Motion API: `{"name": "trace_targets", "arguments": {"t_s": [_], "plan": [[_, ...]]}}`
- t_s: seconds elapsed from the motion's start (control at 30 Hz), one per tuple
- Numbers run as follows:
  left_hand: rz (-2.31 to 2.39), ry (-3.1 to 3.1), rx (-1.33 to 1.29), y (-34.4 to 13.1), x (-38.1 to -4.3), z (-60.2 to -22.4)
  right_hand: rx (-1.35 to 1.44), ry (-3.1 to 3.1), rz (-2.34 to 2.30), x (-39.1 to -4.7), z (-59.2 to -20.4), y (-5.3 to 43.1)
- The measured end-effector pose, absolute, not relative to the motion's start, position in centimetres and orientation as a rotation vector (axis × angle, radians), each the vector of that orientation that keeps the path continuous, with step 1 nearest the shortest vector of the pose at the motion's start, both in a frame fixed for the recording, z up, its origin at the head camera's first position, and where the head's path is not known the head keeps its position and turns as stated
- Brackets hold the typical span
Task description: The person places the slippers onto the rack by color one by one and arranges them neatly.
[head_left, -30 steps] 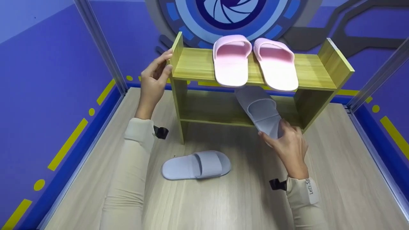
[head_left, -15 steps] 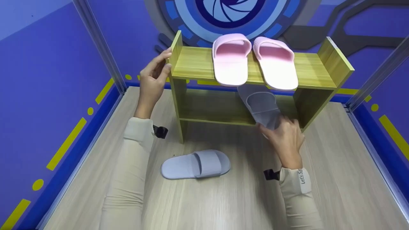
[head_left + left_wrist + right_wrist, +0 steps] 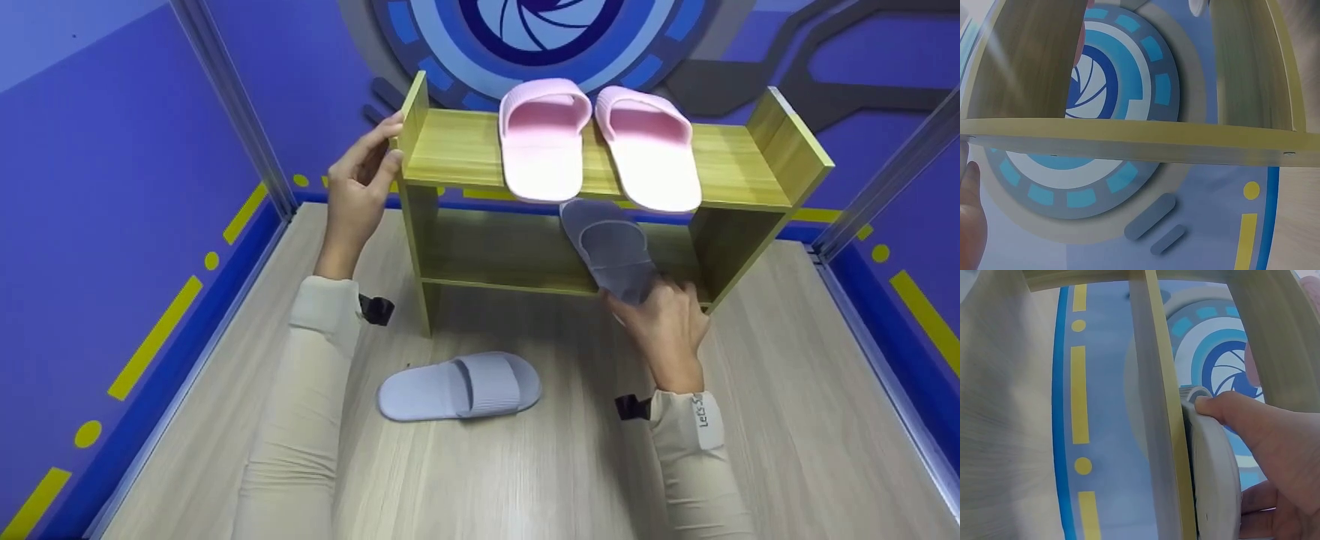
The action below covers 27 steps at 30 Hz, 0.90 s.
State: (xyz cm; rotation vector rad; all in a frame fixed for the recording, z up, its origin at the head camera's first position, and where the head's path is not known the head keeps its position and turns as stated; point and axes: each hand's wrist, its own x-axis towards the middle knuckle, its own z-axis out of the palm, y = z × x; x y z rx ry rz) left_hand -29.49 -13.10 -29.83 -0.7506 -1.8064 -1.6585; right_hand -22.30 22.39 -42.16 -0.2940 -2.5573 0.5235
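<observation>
My left hand (image 3: 356,195) touches the left side panel of the wooden shoe rack (image 3: 457,146) near its top front edge, fingers bent and thumb apart from them. Only its thumb (image 3: 972,191) shows in the left wrist view, beside the panel. My right hand (image 3: 664,322) grips the heel of a grey slide slipper (image 3: 611,251), thumb on one side, fingers on the other. This slipper lies slanted on the lower shelf, toe inward; its heel (image 3: 1216,478) is at the shelf's front edge. A matching grey slipper (image 3: 457,386) lies on the floor in front, toe to the right.
Two pink slippers, a left (image 3: 544,142) and a right one (image 3: 649,150), stand on the top shelf with heels at the front edge. Blue printed walls (image 3: 135,187) stand behind and at both sides. Light wood-grain floor (image 3: 525,480) lies under the rack.
My right hand has moved forward and slightly left, pushing the grey slipper deeper onto the lower shelf. Over the last half second it moved only a little. My left hand stays at the panel.
</observation>
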Motion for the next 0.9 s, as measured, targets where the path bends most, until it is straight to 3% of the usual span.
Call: {"name": "trace_targets", "arguments": {"t_s": [0.43,0.9], "plan": [[-1.640,-1.816,-0.747,-13.8,-31.6,-31.4,-0.304,-2.677,0.563,-22.3,-41.7,22.4],[-1.634,-1.819,-0.741,-13.8,-31.4,-31.4,-0.026,-2.691,0.735,-22.0,-41.5,24.1]]}}
